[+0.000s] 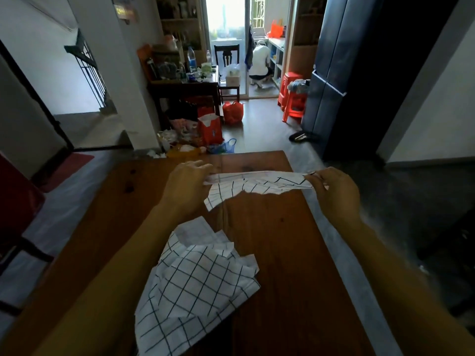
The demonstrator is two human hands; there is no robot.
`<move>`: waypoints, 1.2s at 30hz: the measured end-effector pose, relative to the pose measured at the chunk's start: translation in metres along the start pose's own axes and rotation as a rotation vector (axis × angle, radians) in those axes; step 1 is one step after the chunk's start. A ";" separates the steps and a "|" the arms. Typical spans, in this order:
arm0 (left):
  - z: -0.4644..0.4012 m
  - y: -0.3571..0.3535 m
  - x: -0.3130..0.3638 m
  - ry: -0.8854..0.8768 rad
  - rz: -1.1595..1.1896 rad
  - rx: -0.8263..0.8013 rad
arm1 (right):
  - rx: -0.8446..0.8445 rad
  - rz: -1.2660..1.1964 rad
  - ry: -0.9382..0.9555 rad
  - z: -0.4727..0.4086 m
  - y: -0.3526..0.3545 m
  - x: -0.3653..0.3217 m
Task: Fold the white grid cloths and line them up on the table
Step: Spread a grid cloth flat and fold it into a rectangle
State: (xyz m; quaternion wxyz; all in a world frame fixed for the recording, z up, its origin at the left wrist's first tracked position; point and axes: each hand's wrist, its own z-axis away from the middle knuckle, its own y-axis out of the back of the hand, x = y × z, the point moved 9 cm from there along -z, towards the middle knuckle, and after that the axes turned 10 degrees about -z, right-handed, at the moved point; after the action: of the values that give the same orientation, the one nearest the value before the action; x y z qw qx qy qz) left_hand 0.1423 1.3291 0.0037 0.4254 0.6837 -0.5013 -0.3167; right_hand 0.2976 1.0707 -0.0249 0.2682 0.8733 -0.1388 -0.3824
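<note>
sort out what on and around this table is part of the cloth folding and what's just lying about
Part of the job:
- held grid cloth, stretched between left hand and right hand
- pile of grid cloths, loose
- wooden table

Just lying about:
- red bags on the floor
- red stools
- cluttered side table

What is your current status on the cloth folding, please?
Left hand and right hand each grip an end of one grid cloth above the table. Unfolded cloth pile near me. Nothing in the way.
</note>
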 end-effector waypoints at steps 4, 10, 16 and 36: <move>0.071 -0.025 0.013 -0.080 0.031 -0.113 | -0.101 0.051 -0.024 0.079 0.004 0.007; 0.166 -0.062 0.035 -0.067 0.124 -0.210 | -0.210 0.102 -0.111 0.185 0.017 0.009; 0.238 -0.088 0.057 -0.058 0.099 -0.338 | -0.293 0.125 -0.149 0.263 0.028 0.032; 0.208 -0.158 0.076 0.074 0.161 -0.513 | -0.438 0.201 -0.355 0.267 -0.007 0.133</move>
State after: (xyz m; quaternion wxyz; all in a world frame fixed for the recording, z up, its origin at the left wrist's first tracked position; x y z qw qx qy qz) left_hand 0.0523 1.2228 -0.2298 0.6266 0.5225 -0.4417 -0.3733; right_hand 0.1884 0.9199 -0.2584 0.4581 0.6961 -0.1835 -0.5215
